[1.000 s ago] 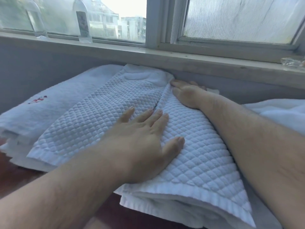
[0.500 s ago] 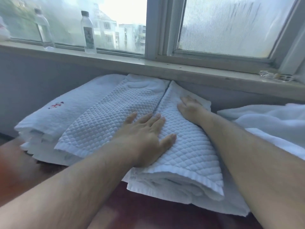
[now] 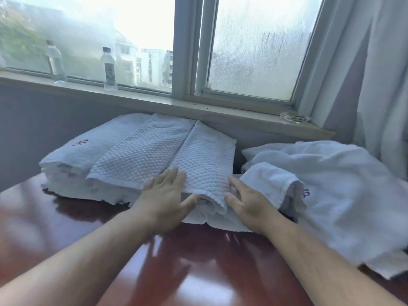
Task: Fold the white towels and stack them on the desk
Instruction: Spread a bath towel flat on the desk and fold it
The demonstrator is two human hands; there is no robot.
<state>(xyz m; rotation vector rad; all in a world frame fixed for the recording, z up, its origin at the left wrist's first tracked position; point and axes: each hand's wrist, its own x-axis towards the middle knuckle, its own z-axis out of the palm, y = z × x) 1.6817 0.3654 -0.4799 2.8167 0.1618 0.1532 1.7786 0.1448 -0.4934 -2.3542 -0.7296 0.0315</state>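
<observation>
A folded white quilted towel (image 3: 154, 155) lies on top of a stack of folded white towels (image 3: 72, 160) on the dark red desk (image 3: 198, 261), against the wall under the window. My left hand (image 3: 165, 199) rests flat with straight fingers on the quilted towel's near edge. My right hand (image 3: 245, 202) touches the same towel's near right corner, fingers straight. A heap of unfolded white towels (image 3: 331, 184) lies to the right of the stack.
Two clear plastic bottles (image 3: 109, 69) stand on the window sill (image 3: 198, 104) at the back left. A glass dish (image 3: 294, 117) sits on the sill's right end. A curtain (image 3: 384, 80) hangs at the far right.
Both hands have slid back from the towel's middle and far end to its near edge. The view has pulled back, showing more desk and the unfolded heap.
</observation>
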